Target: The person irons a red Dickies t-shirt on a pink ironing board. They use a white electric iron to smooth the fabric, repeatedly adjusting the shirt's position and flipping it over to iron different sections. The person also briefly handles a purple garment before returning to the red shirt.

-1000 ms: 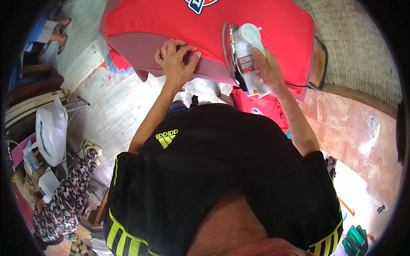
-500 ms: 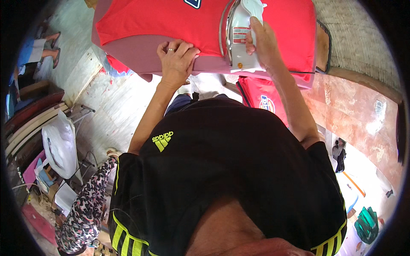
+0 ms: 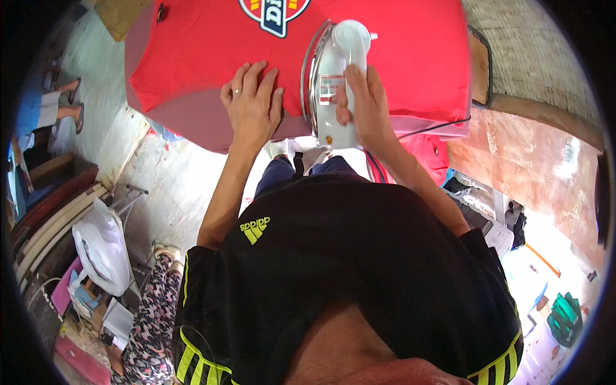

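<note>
A red cloth (image 3: 192, 51) with a round printed emblem lies spread over a mauve-covered ironing table (image 3: 199, 119). My right hand (image 3: 369, 106) is wrapped around the handle of a white iron (image 3: 330, 131) with a shiny metal rim. The iron rests on the cloth near the table's front edge, its pointed end away from me. Left of it, my left hand (image 3: 253, 109) lies on the cloth by its near edge, fingers spread and holding nothing. The iron's underside is hidden.
A dark cord (image 3: 436, 127) crosses the table's right front edge. More red fabric (image 3: 420, 154) shows below it. At lower left are a white plastic bag (image 3: 102, 250) and a person in patterned trousers (image 3: 151, 333). Another person's legs (image 3: 64, 102) show at far left.
The iron has moved left and closer to me in the picture. My left hand's bent fingers have spread out on the cloth. More of the emblem shows as the view shifts.
</note>
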{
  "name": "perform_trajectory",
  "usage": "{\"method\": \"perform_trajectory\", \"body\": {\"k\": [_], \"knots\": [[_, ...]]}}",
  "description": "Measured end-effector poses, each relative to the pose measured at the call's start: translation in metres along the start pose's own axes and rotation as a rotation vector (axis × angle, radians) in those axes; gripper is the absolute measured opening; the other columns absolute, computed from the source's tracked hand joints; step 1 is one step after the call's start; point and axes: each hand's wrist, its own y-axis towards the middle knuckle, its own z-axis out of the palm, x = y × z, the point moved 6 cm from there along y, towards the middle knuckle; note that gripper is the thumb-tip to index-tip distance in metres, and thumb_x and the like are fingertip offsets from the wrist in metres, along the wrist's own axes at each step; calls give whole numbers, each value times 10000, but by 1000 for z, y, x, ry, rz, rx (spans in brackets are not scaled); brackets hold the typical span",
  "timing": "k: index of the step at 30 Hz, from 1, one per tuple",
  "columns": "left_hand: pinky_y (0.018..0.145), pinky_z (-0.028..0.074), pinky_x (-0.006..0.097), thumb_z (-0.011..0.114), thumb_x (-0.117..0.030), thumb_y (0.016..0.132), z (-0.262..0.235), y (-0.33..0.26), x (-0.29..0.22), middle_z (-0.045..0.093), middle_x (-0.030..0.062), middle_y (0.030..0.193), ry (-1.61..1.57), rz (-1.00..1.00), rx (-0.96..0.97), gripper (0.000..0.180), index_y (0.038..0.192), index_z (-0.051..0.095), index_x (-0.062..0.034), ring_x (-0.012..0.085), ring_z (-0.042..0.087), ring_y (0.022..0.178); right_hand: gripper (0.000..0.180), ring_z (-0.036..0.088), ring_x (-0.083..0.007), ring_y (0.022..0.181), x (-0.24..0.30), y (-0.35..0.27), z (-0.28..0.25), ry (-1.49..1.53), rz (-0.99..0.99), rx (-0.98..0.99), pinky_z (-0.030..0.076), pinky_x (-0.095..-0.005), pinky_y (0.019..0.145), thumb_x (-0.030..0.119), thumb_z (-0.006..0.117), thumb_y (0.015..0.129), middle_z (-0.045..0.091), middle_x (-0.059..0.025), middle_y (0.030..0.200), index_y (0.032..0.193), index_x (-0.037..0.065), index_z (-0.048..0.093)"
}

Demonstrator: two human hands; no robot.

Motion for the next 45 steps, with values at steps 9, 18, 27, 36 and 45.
{"method": "perform_trajectory", "body": {"k": [9,18,27,36,45], "knots": [[1023,318,547,616,-336,907,23,50,-8,483,111,1399,-7,-21,160,423,1265,614,-111,334,414,1319,327,455,-118,430,33,56,-43,-204,-153,-87,378,-298,389,321,511,1013,466,-41,602,921,18,432],[1111,157,689,560,-477,922,68,65,-26,217,175,1595,153,32,254,698,1499,370,-132,477,134,1464,442,539,-171,484,101,185,-150,-438,-294,-339,469,-338,511,406,528,982,560,-103,625,1010,-34,498],[1117,145,686,528,-530,931,112,51,-110,168,195,1608,38,240,341,793,1533,272,-81,454,124,1475,450,651,-478,920,118,235,-207,-1181,-612,-360,526,-547,738,369,493,985,640,-347,967,1173,-35,552],[1115,214,626,480,-407,972,106,52,-118,305,173,1564,125,148,190,612,1464,392,-55,415,267,1438,348,655,-425,688,47,6,-214,-1204,-615,-46,509,-497,588,276,576,973,610,-256,735,1125,-23,485],[1112,250,587,452,-357,1000,100,51,-97,377,206,1510,-68,55,4,561,1423,418,10,428,329,1400,411,657,-461,888,45,-21,-181,-1005,-403,71,538,-524,743,330,588,955,663,-288,920,1195,7,505]]}}
